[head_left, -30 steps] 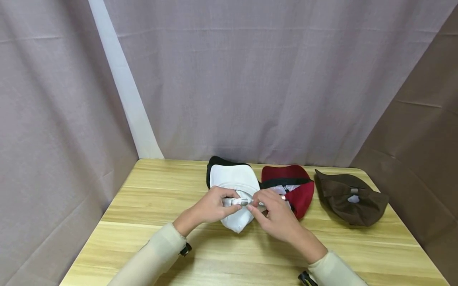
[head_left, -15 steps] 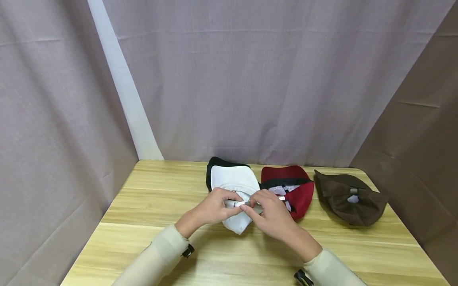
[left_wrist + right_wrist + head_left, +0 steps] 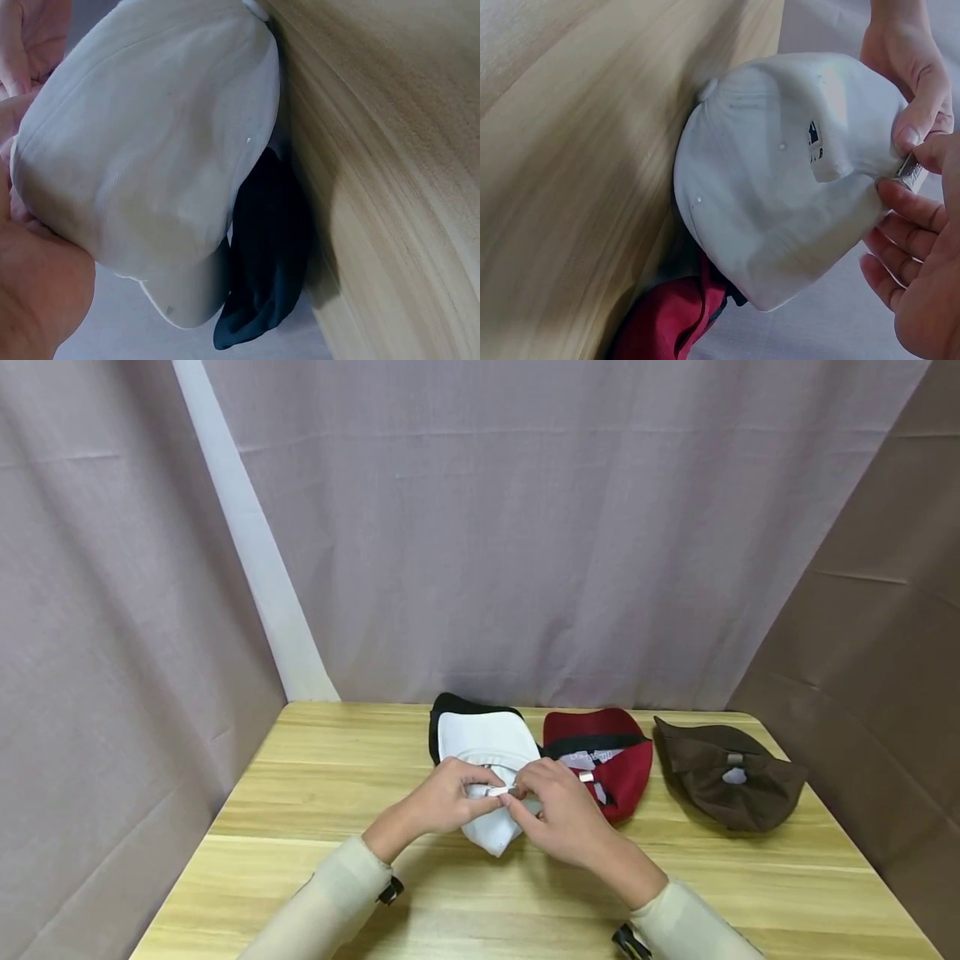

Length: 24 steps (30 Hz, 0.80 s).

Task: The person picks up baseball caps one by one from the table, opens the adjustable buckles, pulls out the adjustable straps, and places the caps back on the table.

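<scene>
Both hands work on a white baseball cap [image 3: 487, 733], its brim toward the back and its opening upward in the head view. On its back strap sits a small metal buckle [image 3: 910, 172], seen in the right wrist view between the hands' fingertips. My left hand [image 3: 448, 797] pinches the strap from the left. From the right, my right hand [image 3: 562, 814] pinches the strap beside the buckle with thumb and forefinger. The fingertips of both hands nearly meet and partly cover the strap. A dark embroidered mark [image 3: 814, 142] shows on the cap's back.
Behind the white cap lies a black cap [image 3: 447, 705]. A dark red cap [image 3: 632, 777] with a metal buckle rests to the right, and a brown cap [image 3: 738, 797] lies further right. The wooden table [image 3: 315, 793] ends at grey curtains [image 3: 480, 552].
My right hand has shifted left, so the two hands' fingertips are closer together and less strap shows between them. The other caps stay in place while the view shifts slightly.
</scene>
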Each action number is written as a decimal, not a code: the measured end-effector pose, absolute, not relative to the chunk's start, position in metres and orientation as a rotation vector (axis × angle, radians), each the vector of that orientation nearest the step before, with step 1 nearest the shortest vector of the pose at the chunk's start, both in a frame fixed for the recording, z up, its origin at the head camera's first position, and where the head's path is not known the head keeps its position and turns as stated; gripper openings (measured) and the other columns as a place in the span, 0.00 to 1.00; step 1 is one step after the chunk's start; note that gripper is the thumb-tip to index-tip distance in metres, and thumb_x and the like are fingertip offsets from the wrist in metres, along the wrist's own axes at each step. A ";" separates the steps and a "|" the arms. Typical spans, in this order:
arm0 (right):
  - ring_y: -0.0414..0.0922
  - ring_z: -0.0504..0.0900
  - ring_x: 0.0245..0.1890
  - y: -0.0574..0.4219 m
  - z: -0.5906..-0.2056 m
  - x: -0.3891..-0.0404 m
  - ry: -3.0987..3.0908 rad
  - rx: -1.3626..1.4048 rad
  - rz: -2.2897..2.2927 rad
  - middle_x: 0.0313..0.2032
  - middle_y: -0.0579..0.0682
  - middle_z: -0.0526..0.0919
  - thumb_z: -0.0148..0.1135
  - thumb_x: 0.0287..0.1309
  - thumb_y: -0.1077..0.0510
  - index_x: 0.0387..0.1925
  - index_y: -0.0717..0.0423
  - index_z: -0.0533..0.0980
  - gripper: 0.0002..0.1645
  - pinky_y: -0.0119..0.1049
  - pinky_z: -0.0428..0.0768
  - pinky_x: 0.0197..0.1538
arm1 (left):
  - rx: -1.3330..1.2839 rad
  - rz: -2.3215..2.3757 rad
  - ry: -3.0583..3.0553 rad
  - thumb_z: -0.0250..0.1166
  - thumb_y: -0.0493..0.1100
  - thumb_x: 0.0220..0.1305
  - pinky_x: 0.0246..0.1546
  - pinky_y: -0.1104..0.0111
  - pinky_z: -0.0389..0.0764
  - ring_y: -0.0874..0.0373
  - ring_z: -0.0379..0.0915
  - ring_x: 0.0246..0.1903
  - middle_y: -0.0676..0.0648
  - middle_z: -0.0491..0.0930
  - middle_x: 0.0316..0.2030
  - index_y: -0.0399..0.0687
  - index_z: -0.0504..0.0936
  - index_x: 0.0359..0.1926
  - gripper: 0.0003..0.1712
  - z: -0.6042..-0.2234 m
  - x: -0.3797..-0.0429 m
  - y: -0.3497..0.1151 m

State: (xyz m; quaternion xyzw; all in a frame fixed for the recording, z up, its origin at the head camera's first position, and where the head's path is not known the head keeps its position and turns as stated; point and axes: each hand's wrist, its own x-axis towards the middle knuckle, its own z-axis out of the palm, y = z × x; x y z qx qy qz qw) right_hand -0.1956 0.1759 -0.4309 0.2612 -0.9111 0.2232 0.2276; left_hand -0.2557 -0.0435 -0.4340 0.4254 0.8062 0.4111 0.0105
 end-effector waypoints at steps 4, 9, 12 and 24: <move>0.37 0.79 0.42 0.176 -0.431 -0.196 -2.513 0.720 0.610 0.32 0.36 0.84 0.73 0.63 0.51 0.25 0.43 0.77 0.14 0.39 0.77 0.49 | 1.328 1.291 2.516 0.72 0.44 0.69 0.45 0.74 0.82 0.69 0.83 0.39 0.52 0.94 0.40 0.50 0.93 0.42 0.06 -0.435 -0.256 -0.043; 0.37 0.80 0.43 0.175 -0.431 -0.197 -2.515 0.711 0.612 0.33 0.36 0.85 0.73 0.62 0.51 0.26 0.43 0.78 0.13 0.39 0.77 0.49 | 1.329 1.302 2.510 0.72 0.44 0.70 0.46 0.74 0.83 0.68 0.85 0.40 0.52 0.94 0.40 0.51 0.93 0.42 0.06 -0.436 -0.255 -0.043; 0.37 0.80 0.43 0.175 -0.431 -0.198 -2.510 0.706 0.621 0.33 0.36 0.85 0.73 0.62 0.52 0.26 0.43 0.78 0.12 0.39 0.77 0.49 | 1.301 1.314 2.514 0.71 0.46 0.71 0.48 0.73 0.83 0.67 0.85 0.42 0.52 0.94 0.41 0.51 0.93 0.43 0.07 -0.437 -0.255 -0.042; 0.39 0.82 0.47 0.178 -0.430 -0.198 -2.502 0.735 0.642 0.38 0.40 0.88 0.70 0.60 0.55 0.30 0.46 0.82 0.04 0.42 0.80 0.54 | 1.204 1.350 2.469 0.70 0.43 0.69 0.53 0.70 0.82 0.62 0.85 0.48 0.50 0.93 0.46 0.49 0.93 0.46 0.09 -0.438 -0.256 -0.042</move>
